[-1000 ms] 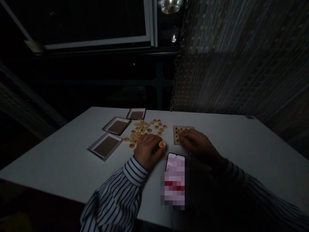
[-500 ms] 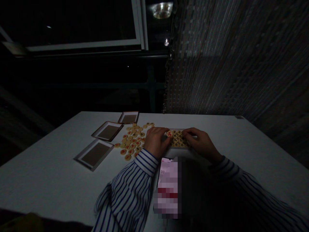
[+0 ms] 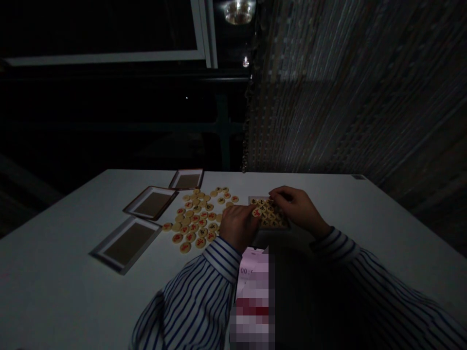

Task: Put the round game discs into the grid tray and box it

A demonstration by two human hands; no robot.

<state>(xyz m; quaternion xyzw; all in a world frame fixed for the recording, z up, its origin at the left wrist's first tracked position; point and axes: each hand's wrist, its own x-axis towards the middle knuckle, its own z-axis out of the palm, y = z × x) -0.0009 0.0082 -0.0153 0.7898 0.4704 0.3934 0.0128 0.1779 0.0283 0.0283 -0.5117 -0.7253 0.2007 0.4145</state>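
My left hand [image 3: 239,224] pinches a round xiangqi piece [image 3: 256,212] with a red character, holding it at the left side of a shallow box [image 3: 251,199]. Rows of pieces with black characters [image 3: 269,210] lie inside that box. At the box's far right corner, my right hand [image 3: 297,206] has its thumb and fingers drawn together; whatever may be between them is hidden. Loose xiangqi pieces [image 3: 194,218], some with red or black characters and some blank side up, are spread left of my left hand.
Three shallow open trays or lids [image 3: 127,243] stand on the left of the white table [image 3: 65,291]. A lit phone [image 3: 251,282], partly blurred out, lies close in front of me. Beyond the table's far edge hang a bead-like curtain [image 3: 310,97] and a window frame [image 3: 109,58].
My view has tilted and shifted slightly. The right hand has drawn back from the pieces toward the box's far corner. My left hand still holds the red-marked piece, slightly lower at the box's side.
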